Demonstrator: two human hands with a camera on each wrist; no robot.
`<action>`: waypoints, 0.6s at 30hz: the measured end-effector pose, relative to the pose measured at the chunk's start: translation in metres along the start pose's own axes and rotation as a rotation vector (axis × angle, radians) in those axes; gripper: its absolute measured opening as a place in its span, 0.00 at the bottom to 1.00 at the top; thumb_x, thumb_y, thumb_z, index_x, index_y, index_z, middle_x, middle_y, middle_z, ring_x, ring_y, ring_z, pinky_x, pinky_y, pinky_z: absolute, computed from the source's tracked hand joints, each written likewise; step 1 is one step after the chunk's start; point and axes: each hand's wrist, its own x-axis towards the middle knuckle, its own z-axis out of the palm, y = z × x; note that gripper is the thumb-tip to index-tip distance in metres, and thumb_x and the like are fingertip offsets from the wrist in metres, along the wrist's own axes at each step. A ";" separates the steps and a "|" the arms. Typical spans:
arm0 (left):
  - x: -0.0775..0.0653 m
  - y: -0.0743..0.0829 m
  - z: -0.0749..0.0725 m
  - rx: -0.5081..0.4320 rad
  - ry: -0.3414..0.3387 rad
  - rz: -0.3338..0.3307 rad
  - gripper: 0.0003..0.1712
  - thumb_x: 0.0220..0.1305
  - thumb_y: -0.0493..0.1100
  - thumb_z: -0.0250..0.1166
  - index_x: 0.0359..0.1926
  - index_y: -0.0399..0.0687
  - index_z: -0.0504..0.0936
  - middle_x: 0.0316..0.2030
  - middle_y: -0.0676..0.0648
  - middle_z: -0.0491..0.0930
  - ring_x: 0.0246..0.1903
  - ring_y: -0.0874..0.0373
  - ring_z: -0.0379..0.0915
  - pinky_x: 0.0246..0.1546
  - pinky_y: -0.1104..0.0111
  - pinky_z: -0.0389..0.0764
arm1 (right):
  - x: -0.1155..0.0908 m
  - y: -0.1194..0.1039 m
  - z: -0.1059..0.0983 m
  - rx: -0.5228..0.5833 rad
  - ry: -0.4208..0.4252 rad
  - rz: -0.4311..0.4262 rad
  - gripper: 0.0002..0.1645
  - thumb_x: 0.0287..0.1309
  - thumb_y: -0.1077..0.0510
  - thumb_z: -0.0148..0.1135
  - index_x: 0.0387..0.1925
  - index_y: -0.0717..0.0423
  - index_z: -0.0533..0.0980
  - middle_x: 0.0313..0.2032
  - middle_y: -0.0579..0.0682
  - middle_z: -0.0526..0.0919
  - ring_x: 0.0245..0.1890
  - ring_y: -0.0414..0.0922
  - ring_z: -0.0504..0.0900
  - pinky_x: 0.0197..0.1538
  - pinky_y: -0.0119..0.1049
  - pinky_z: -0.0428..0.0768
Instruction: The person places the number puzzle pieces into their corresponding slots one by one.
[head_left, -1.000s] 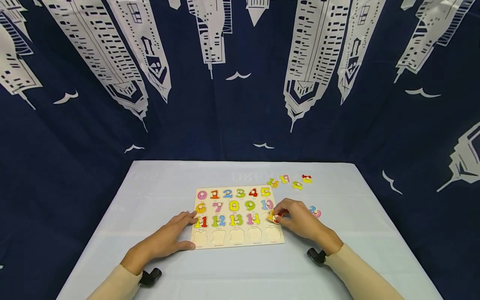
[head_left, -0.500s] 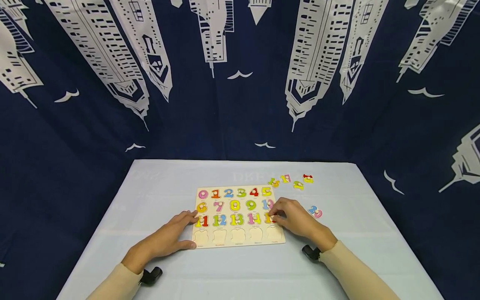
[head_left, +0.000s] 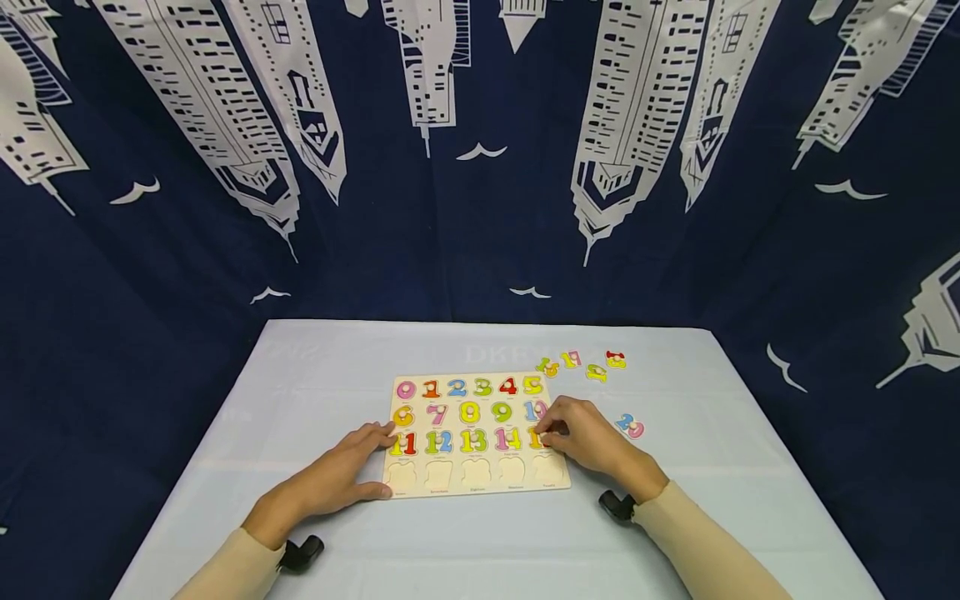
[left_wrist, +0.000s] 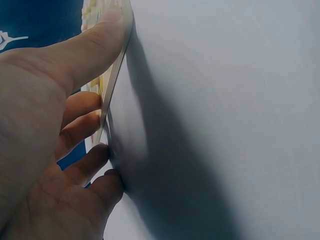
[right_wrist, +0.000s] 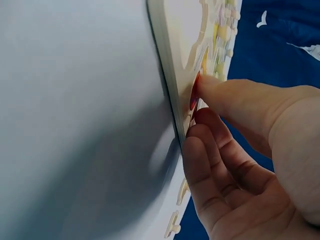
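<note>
A wooden number puzzle board [head_left: 455, 482] lies on the table, with numbers 0 to 14 in their recesses and bare recesses along its front row. My right hand [head_left: 592, 437] is at the board's right edge, thumb and index finger pinching the number 15 piece [head_left: 535, 439], which sits at its recess in the third row. The hand partly covers it; in the right wrist view the thumb lies on the red part of this piece [right_wrist: 194, 92]. My left hand [head_left: 337, 471] rests along the board's left edge, fingers spread, thumb [left_wrist: 95, 52] at the front left corner.
Several loose number pieces lie behind the board's right back corner, among them a yellow and red one [head_left: 615, 359] and a pink and yellow one [head_left: 571, 359]. A blue and pink 20 piece [head_left: 630, 425] lies beyond my right hand. A dark blue printed cloth [head_left: 450, 233] hangs behind the white table [head_left: 315, 358].
My right hand has moved slightly left with the 15 piece, which was tilted over the board's right edge and now lies at its recess. The left hand stays in place.
</note>
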 end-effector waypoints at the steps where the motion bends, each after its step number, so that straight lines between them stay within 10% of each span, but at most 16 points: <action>1: 0.000 0.000 0.000 0.000 0.001 0.000 0.48 0.72 0.58 0.83 0.85 0.47 0.75 0.92 0.43 0.65 0.91 0.32 0.58 0.89 0.33 0.67 | 0.000 0.000 0.000 -0.001 0.001 -0.002 0.06 0.71 0.65 0.82 0.45 0.52 0.94 0.43 0.45 0.90 0.41 0.37 0.81 0.46 0.30 0.85; 18: 0.001 -0.001 0.002 -0.033 0.009 -0.022 0.50 0.68 0.59 0.86 0.83 0.50 0.77 0.90 0.46 0.67 0.91 0.33 0.60 0.89 0.32 0.67 | 0.029 0.046 -0.016 0.112 0.267 -0.035 0.17 0.71 0.58 0.83 0.56 0.60 0.91 0.46 0.52 0.94 0.37 0.39 0.85 0.40 0.28 0.84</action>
